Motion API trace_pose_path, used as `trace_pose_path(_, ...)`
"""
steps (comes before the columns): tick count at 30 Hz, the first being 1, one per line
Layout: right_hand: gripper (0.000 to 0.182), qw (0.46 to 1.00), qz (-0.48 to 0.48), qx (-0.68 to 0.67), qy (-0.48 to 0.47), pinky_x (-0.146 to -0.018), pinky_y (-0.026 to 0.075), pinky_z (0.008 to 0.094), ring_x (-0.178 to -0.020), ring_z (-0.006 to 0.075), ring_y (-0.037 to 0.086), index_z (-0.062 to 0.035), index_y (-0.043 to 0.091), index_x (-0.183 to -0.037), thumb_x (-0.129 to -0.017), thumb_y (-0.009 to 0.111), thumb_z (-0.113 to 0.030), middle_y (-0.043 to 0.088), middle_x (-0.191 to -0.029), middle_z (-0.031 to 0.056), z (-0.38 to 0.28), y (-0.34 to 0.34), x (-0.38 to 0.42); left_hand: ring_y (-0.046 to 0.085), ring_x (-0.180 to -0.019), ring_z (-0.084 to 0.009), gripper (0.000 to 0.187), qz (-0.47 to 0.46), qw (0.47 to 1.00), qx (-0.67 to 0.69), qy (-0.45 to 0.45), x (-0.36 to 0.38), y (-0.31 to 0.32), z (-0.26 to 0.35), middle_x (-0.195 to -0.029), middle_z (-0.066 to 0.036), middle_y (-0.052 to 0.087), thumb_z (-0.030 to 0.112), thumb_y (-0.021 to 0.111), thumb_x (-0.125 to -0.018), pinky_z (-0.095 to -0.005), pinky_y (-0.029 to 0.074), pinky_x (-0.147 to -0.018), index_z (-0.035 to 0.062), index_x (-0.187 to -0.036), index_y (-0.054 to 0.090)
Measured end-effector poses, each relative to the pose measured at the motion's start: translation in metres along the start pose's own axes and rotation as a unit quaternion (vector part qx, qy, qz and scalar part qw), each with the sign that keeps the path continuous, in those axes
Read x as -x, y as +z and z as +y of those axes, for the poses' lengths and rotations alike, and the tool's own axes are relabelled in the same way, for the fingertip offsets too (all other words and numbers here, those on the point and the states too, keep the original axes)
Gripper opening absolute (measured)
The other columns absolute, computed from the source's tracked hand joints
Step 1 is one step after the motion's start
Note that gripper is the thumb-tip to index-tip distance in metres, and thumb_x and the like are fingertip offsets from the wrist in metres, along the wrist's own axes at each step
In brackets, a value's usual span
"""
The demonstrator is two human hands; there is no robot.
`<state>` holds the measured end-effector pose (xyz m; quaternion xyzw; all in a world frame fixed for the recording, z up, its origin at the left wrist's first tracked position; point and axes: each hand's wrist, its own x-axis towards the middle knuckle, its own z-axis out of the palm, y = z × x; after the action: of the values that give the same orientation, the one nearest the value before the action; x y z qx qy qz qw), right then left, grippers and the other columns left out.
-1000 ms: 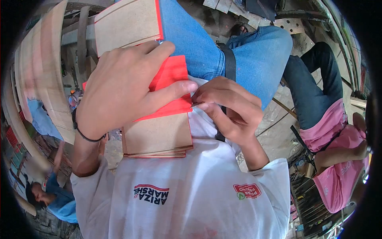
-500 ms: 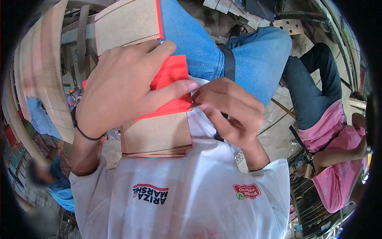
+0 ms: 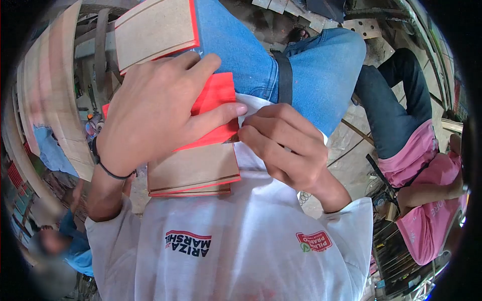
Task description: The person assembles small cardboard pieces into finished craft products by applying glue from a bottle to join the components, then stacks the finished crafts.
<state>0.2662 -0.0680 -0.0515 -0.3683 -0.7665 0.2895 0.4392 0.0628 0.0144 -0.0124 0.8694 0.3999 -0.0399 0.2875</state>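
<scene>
My left hand (image 3: 155, 105) lies flat over a bright red sheet (image 3: 217, 95), its thumb stretched along the sheet towards the right edge. Beneath the red sheet is a brown board with red edging (image 3: 196, 168), stacked over another similar piece against the white shirt. My right hand (image 3: 288, 143) is closed, fingertips pinched together at the right edge of the red sheet; whatever they hold is hidden. Another brown board with a red border (image 3: 155, 35) rests on the left thigh, beyond my left hand.
Jeans-clad legs (image 3: 321, 75) support the work. A large curved cardboard sheet (image 3: 50, 95) stands at the left. A person in a pink shirt (image 3: 427, 215) sits close on the right, and another person in blue (image 3: 78, 246) is at the lower left.
My right hand has turned and shifted slightly left and down; the small dark pointed tip seen at its fingers is now hidden. My left hand stays on the red sheet.
</scene>
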Motion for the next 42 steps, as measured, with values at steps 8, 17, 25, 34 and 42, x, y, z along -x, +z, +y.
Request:
trace_pose_path(8, 0.022, 0.997, -0.040, -0.036, 0.057, -0.058, 0.051, 0.0328, -0.069, 0.0289, 0.063, 0.0088, 0.066, -0.089, -0.069, 0.069, -0.001, 0.065, -0.080, 0.0169, -0.001, -0.005, 0.003, 0.062, -0.081, -0.0404, 0.047, -0.004, 1.000, -0.019, -0.005, 0.002, 0.002, 0.003, -0.089, -0.020, 0.062, 0.039, 0.073, -0.080, -0.0465, 0.048, -0.069, -0.0002, -0.100, 0.056)
trace_pose_path(17, 0.034, 1.000, 0.016, 0.008, 0.008, -0.056, 0.048, 0.0333, -0.067, 0.0266, 0.058, 0.0080, 0.064, -0.093, -0.063, 0.062, -0.008, 0.062, -0.083, 0.0141, -0.001, 0.006, 0.012, 0.062, -0.079, -0.0398, 0.048, -0.007, 1.000, -0.002, -0.004, 0.001, 0.002, 0.001, -0.086, -0.019, 0.061, 0.041, 0.073, -0.080, -0.0458, 0.048, -0.068, -0.0003, -0.098, 0.056)
trace_pose_path(25, 0.033, 0.999, -0.008, -0.030, 0.042, -0.056, 0.048, 0.0337, -0.069, 0.0260, 0.058, 0.0076, 0.064, -0.093, -0.063, 0.063, -0.006, 0.062, -0.084, 0.0147, -0.001, 0.006, 0.008, 0.063, -0.081, -0.0400, 0.050, -0.007, 1.000, -0.010, -0.003, 0.004, 0.001, -0.003, -0.089, -0.020, 0.064, 0.039, 0.073, -0.080, -0.0446, 0.050, -0.070, -0.0015, -0.105, 0.059)
trace_pose_path(34, 0.031, 0.998, 0.017, -0.027, 0.051, -0.056, 0.048, 0.0343, -0.068, 0.0265, 0.059, 0.0071, 0.065, -0.094, -0.064, 0.062, -0.001, 0.062, -0.084, 0.0149, -0.006, 0.008, 0.010, 0.064, -0.082, -0.0394, 0.050, -0.025, 1.000, -0.006, -0.007, 0.003, 0.000, -0.003, -0.092, -0.020, 0.064, 0.038, 0.073, -0.080, -0.0441, 0.051, -0.071, -0.0016, -0.107, 0.058)
trace_pose_path(42, 0.032, 0.995, -0.044, -0.022, 0.091, -0.057, 0.047, 0.0344, -0.069, 0.0260, 0.057, 0.0066, 0.065, -0.094, -0.064, 0.061, -0.003, 0.061, -0.084, 0.0136, -0.006, 0.002, 0.006, 0.064, -0.085, -0.0393, 0.051, -0.001, 1.000, -0.022, 0.007, 0.004, 0.001, -0.003, -0.096, -0.021, 0.065, 0.038, 0.074, -0.080, -0.0450, 0.050, -0.073, -0.0020, -0.109, 0.060)
